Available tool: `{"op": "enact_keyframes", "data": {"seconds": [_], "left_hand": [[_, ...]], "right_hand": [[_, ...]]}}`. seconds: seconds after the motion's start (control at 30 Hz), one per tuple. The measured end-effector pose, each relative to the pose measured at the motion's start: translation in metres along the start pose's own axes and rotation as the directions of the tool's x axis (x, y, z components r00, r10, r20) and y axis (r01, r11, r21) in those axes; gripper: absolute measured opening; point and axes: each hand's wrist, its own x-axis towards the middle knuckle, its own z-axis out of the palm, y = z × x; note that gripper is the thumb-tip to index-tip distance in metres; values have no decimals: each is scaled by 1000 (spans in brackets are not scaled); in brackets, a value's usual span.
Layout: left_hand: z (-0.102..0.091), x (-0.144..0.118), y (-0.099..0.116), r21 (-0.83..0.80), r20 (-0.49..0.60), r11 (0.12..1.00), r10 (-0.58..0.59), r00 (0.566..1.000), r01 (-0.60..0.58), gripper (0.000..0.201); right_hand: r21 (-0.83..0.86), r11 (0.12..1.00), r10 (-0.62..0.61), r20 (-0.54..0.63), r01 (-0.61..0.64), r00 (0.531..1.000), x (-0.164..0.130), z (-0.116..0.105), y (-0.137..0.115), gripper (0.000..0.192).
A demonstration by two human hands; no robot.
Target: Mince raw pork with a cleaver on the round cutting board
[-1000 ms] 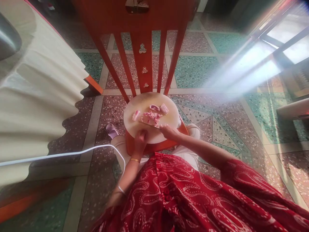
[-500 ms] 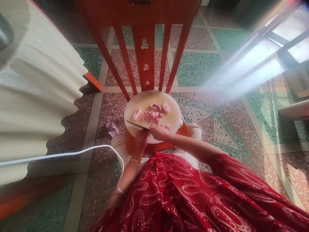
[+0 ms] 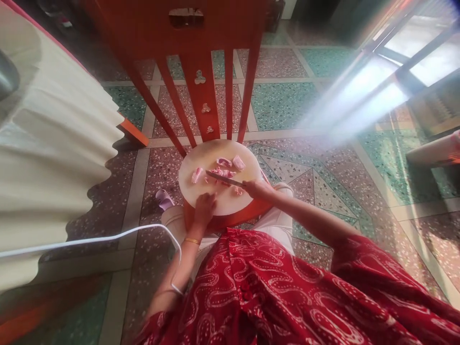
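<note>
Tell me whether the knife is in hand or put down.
In hand: the right hand grips the knife at one end, its blade extending over the chopped meat.

We're seeing white paisley on the red shirt (image 3: 280,287), pink meat (image 3: 238,163), cream board (image 3: 232,204), orange-red chair (image 3: 201,93), speckled green-and-maroon floor (image 3: 283,108)!

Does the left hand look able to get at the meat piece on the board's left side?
Probably yes: the left hand is close to that meat piece, with mostly bare board between them. The knife in the right hand is to the piece's right, its tip nearby.
</note>
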Motion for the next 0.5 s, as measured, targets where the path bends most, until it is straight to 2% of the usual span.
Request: {"op": "enact_keyframes", "data": {"seconds": [0.07,0.13,0.2,0.27,0.3,0.37,0.43,0.5], "left_hand": [[-3,5,-8,-3,43,999,46,998,-46,23],[-3,11,-17,-43,36,999,6,999,-5,22],[-1,23,-23,-140,3,983,-123,992,122,23],[-1,39,-23,-271,16,922,-282,959,275,25],[-2,49,-21,-331,48,881,-342,939,338,25],[-8,71,-14,-417,110,827,-367,924,378,25],[-19,92,-8,-454,95,837,-297,950,307,25],[-31,107,-8,-409,62,864,-295,953,294,25]], "right_hand": [[-34,998,-60,-21,60,998,-7,-6,21,34],[-81,990,-119,-5,118,993,-17,-9,42,33],[-128,977,-167,28,169,986,-27,-7,60,31],[-156,964,-206,66,214,976,-29,-2,72,31],[-161,960,-220,80,231,972,-26,1,75,31],[-165,956,-229,97,242,969,-13,6,77,30],[-177,956,-222,91,236,971,8,4,73,27],[-194,955,-215,61,223,975,28,-2,64,26]]}}
